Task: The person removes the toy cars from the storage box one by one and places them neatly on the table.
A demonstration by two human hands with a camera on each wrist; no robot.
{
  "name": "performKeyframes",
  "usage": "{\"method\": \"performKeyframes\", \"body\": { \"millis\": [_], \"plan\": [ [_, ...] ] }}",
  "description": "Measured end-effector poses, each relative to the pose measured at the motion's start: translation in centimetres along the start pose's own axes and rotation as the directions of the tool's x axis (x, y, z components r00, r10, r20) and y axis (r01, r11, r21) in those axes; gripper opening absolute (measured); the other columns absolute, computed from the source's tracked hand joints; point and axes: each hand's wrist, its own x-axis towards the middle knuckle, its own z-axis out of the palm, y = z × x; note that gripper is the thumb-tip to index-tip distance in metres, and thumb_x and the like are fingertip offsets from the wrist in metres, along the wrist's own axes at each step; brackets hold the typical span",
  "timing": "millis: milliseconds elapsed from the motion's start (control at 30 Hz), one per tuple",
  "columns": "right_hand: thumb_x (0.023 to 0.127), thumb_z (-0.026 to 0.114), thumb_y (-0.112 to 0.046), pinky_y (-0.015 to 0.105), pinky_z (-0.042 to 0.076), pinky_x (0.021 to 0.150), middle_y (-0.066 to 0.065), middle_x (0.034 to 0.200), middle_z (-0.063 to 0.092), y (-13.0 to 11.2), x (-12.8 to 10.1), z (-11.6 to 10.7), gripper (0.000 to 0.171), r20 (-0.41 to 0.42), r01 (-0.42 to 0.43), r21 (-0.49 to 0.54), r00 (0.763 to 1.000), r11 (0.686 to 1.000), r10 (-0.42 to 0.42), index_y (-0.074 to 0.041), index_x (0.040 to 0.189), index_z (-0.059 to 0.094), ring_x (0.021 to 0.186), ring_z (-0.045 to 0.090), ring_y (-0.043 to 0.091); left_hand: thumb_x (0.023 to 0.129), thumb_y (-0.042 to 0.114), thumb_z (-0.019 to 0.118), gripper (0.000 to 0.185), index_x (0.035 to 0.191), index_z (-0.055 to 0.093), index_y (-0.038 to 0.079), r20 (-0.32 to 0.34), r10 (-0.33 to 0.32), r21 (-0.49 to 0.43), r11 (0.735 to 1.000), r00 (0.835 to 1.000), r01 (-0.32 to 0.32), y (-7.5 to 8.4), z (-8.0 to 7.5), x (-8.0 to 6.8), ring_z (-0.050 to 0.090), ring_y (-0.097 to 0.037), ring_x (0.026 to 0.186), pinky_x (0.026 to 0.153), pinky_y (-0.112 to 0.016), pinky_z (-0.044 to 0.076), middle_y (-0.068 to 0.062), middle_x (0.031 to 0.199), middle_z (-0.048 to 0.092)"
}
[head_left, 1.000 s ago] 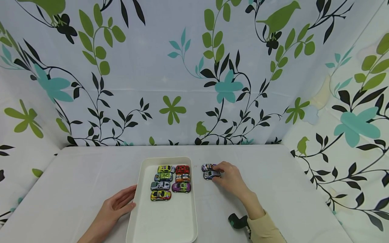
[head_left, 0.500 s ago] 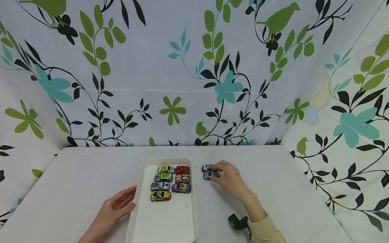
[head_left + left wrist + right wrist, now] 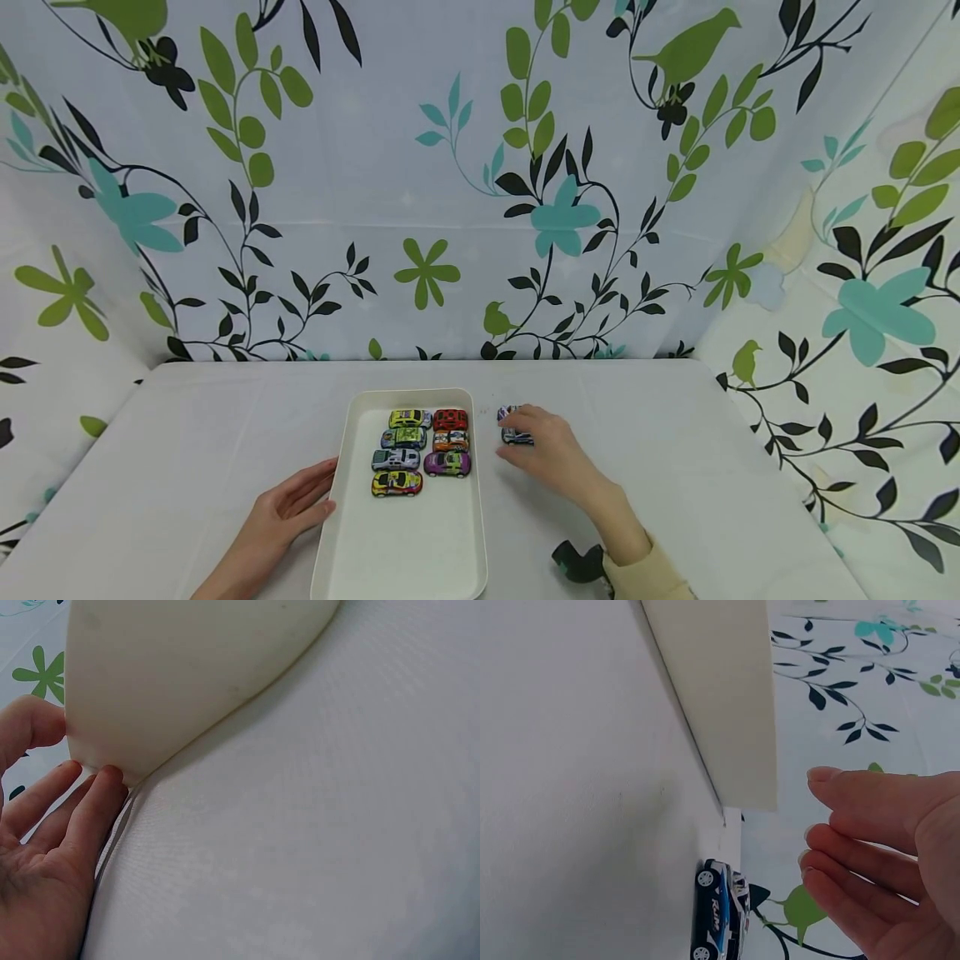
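Note:
A white tray (image 3: 337, 492) lies on the table with several toy cars (image 3: 420, 450) parked in two rows at its far end. My left hand (image 3: 288, 504) rests flat against the tray's left side, fingers straight at its base (image 3: 82, 802) and thumb on the wall. My right hand (image 3: 543, 446) hovers just right of the tray over two small cars on the table: a white one (image 3: 508, 412) and a blue-and-silver one (image 3: 516, 437). In the right wrist view the fingers (image 3: 870, 840) are straight and hold nothing, with the blue-and-white car (image 3: 718, 919) standing free below them.
The table (image 3: 712, 467) is covered in a white cloth. Floral curtains (image 3: 450, 208) close it in at the back and on both sides. A black strap (image 3: 573, 562) sits at my right wrist. The near half of the tray (image 3: 405, 542) holds no cars.
My right hand has slid left over the two cars on the table, and its fingers have straightened off the blue-and-silver car. The left hand and the tray have not moved.

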Motion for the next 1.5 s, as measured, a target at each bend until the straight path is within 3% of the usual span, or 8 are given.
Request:
{"method": "performKeyframes", "body": {
  "millis": [733, 1033, 1500],
  "plan": [
    [0.087, 0.079, -0.022, 0.032, 0.057, 0.092, 0.002, 0.114, 0.069, -2.7, 0.0, 1.9, 0.032, 0.100, 0.178, -0.036, 0.980, 0.983, -0.173, -0.008, 0.115, 0.073, 0.107, 0.064, 0.017, 0.093, 0.027, 0.072, 0.071, 0.152, 0.038, 0.008, -0.011, -0.037, 0.001, 0.999, 0.999, 0.037, 0.0, -0.1, 0.2, 0.050, 0.018, 0.114, 0.100, -0.023, 0.051, -0.012, 0.158, 0.039],
    [0.090, 0.077, -0.024, 0.038, 0.051, 0.103, 0.003, 0.125, 0.067, -3.9, 1.0, 3.0, 0.035, 0.184, 0.166, -0.099, 0.972, 0.981, -0.146, -0.009, 0.121, 0.071, 0.120, 0.059, 0.021, 0.093, 0.026, 0.072, 0.071, 0.153, 0.037, 0.007, -0.009, -0.046, -0.005, 0.999, 0.999, 0.046, 0.0, -0.2, 0.3, 0.050, 0.016, 0.114, 0.100, -0.025, 0.052, -0.014, 0.158, 0.038],
    [0.089, 0.077, -0.017, 0.023, 0.053, 0.096, 0.001, 0.117, 0.068, -3.6, 2.2, 5.4, 0.032, 0.226, 0.221, -0.147, 0.956, 0.964, -0.184, -0.009, 0.119, 0.072, 0.110, 0.063, 0.013, 0.093, 0.025, 0.072, 0.071, 0.152, 0.038, 0.007, -0.013, -0.054, -0.011, 0.998, 0.998, 0.054, -0.4, 0.0, 0.6, 0.051, 0.010, 0.120, 0.101, -0.027, 0.051, -0.014, 0.158, 0.039]
  ]
}}
